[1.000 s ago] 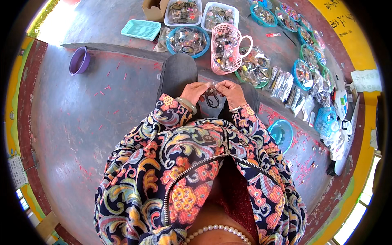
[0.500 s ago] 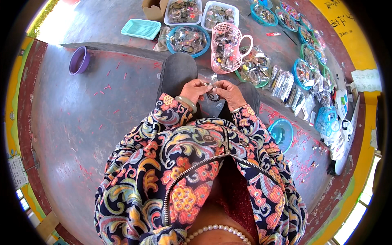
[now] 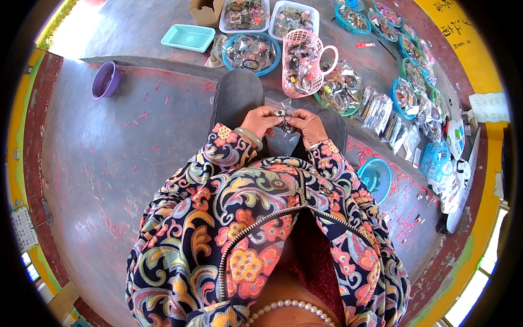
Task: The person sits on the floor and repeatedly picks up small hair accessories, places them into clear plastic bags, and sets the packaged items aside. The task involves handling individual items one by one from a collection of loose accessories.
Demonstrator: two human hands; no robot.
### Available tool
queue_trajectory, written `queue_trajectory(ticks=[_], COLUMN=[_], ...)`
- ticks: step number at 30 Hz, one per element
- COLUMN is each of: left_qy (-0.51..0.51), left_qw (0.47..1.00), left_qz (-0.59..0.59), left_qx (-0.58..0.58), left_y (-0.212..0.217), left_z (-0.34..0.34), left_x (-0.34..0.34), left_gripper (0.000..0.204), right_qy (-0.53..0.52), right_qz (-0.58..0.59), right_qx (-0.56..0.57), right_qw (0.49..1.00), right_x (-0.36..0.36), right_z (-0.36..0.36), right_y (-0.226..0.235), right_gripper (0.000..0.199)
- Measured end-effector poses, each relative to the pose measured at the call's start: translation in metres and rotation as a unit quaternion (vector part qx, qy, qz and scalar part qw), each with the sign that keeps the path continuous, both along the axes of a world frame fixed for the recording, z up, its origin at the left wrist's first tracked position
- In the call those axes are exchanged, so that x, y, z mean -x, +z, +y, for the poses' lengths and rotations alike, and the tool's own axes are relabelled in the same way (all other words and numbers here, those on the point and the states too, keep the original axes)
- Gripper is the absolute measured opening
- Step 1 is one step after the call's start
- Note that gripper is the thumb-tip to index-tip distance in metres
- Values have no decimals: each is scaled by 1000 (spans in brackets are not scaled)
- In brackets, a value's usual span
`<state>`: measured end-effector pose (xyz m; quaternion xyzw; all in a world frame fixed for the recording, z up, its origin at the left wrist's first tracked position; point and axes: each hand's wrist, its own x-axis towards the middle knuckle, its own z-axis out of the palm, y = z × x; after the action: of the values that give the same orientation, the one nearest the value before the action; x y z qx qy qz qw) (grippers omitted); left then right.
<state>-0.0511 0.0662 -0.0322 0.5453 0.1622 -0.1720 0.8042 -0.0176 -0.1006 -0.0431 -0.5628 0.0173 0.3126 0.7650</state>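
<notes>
Over my lap, my left hand (image 3: 259, 120) and my right hand (image 3: 309, 126) meet, fingertips pinched close together. Between them is a small clear plastic bag (image 3: 286, 104), its crinkled top sticking up past the fingers. A dark ring-shaped band (image 3: 286, 128) hangs just below the fingertips; whether it lies inside the bag I cannot tell. Both hands are closed on the bag. Just beyond them stands a pink handled basket (image 3: 286, 79) full of bagged dark bands. A blue round basket (image 3: 225, 58) of similar small bags sits to its left.
White trays (image 3: 271, 28) of bagged items and a turquoise tray (image 3: 188, 38) stand on the raised step ahead. Several colourful baskets and bundles of flat packets (image 3: 376, 111) line the right. A purple tub (image 3: 105, 80) is at left; a blue bucket (image 3: 376, 180) stands by my right knee.
The clear bag now shows more above my fingertips, and the dark band has shifted slightly between them. My hands have stayed in nearly the same place.
</notes>
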Motion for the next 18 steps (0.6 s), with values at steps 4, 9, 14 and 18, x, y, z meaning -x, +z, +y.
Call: queue_trajectory(ticks=[4, 9, 14, 18], left_qy=[0, 9, 36, 80], left_qw=[999, 998, 993, 987], left_qz=[33, 52, 55, 62], left_qx=[-5, 27, 94, 122], left_y=[8, 5, 5, 1], left_z=[0, 0, -1, -1], left_x=[0, 1, 1, 0], left_gripper=[18, 20, 18, 17], right_qy=[-1, -22, -44, -41], right_qz=[-26, -35, -51, -41], right_qx=[3, -4, 6, 5], right_qw=[1000, 999, 998, 998], right_x=[0, 3, 2, 2], right_z=[1, 3, -1, 1], right_y=[-3, 0, -9, -12], right_gripper=[9, 9, 8, 8])
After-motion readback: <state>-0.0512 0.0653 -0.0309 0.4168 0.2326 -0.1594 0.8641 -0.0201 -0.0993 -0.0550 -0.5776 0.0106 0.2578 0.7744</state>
